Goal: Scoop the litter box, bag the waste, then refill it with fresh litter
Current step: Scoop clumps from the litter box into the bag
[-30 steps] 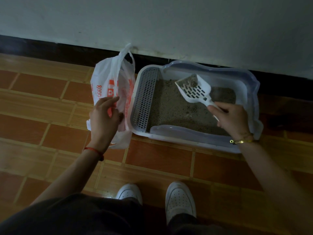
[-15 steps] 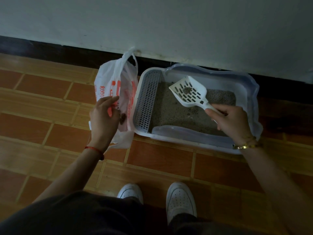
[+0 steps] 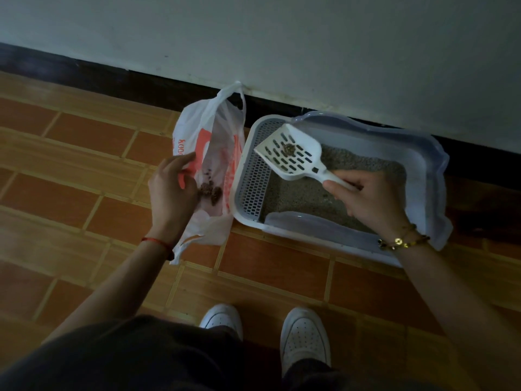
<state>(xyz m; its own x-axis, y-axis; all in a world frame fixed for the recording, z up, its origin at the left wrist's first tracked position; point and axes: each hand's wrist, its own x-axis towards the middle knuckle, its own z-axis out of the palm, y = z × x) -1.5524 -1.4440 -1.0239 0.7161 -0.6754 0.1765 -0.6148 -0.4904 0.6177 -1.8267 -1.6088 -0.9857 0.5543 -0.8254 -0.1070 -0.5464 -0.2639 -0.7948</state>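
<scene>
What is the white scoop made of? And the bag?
The scoop looks like hard, smooth white plastic: stiff, with neat moulded slots. The bag seems thin, crinkly plastic film, semi-see-through, since dark clumps show through it.

- My left hand is bare, with a thin red string bracelet round the wrist.
- My right hand is bare too; its wrist carries a beaded bracelet of dark and gold beads with small round gold charms.
- Both forearms are uncovered, no sleeves in sight.
- I wear dark trousers.
- My shoes are white sneakers, toe caps dotted with small perforations.
</scene>
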